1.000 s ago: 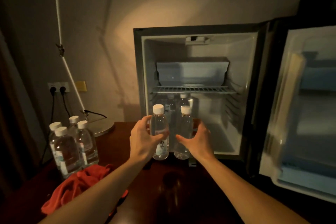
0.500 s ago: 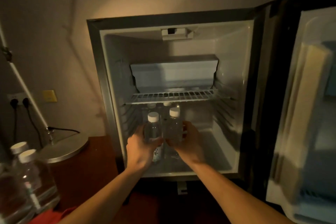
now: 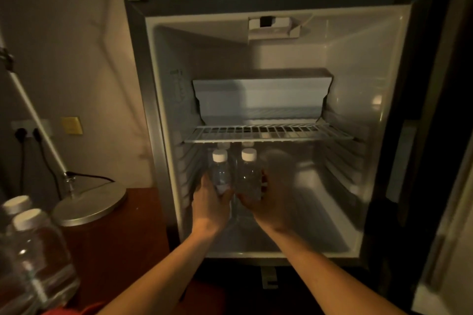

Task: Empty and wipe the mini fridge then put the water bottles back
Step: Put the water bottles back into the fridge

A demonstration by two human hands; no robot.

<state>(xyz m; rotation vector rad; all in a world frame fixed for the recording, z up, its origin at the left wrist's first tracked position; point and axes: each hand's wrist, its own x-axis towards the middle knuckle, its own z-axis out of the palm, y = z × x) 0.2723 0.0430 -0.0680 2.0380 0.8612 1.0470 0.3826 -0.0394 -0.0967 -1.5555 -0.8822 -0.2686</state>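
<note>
Two clear, white-capped plastic bottles stand under the wire shelf (image 3: 268, 133), left hand (image 3: 208, 202) gripping one (image 3: 220, 174), right hand (image 3: 268, 206) the other (image 3: 248, 176).

The dark wooden surface (image 3: 107, 250) carries a round metal lamp base (image 3: 89, 203) at far left and two white-capped water bottles (image 3: 38, 258) at near left. The mini fridge floor (image 3: 320, 225) carries upright water bottles (image 3: 247, 176) at its left side, beneath the wire shelf (image 3: 268, 133).
</note>
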